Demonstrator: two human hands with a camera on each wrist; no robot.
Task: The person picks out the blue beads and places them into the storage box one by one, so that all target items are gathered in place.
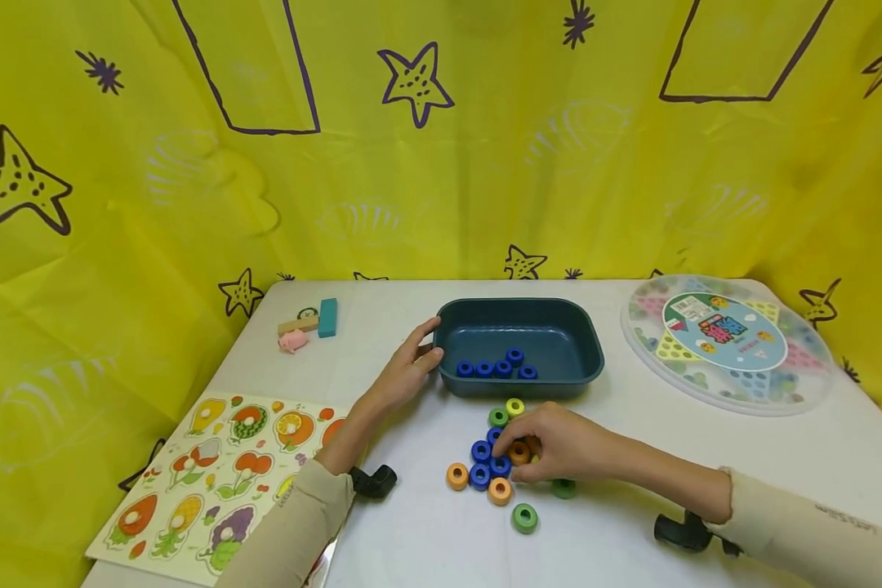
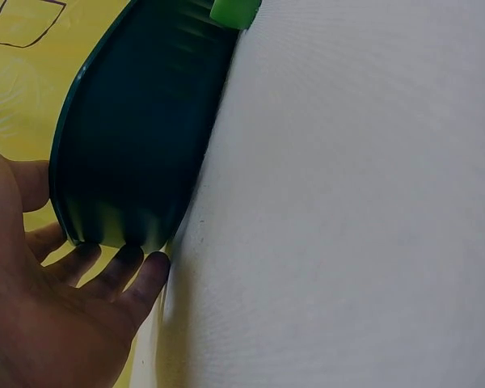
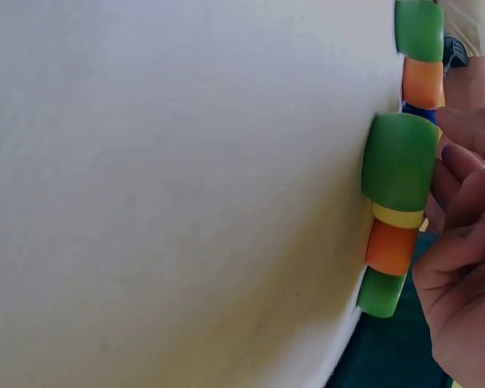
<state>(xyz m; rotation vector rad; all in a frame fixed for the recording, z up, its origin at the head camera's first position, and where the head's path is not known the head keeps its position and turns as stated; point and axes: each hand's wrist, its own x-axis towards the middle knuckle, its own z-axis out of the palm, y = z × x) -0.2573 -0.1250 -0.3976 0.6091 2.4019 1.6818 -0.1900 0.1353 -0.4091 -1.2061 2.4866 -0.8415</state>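
Observation:
The dark teal tub [image 1: 518,310] stands on the white table with several blue ring beads [image 1: 484,370] inside. My left hand [image 1: 407,371] rests against the tub's left end; in the left wrist view its spread fingers [image 2: 149,279] touch the outer wall, thumb by the rim. In front of the tub, my right hand [image 1: 566,445] reaches into loose beads, thumb and index finger pinching a blue bead [image 1: 500,467]. More blue beads [image 1: 480,476], orange beads [image 1: 457,476], green beads [image 1: 525,518] and a yellow bead [image 1: 514,407] lie around it. The hand partly covers some beads.
A fruit picture board [image 1: 265,445] lies at left under the left forearm. Behind it are a teal block [image 1: 327,317], a wooden block [image 1: 298,325] and a pink pig figure [image 1: 292,341]. A round clear-lidded game case [image 1: 728,343] lies at right. Yellow curtain [image 1: 441,180] hangs behind.

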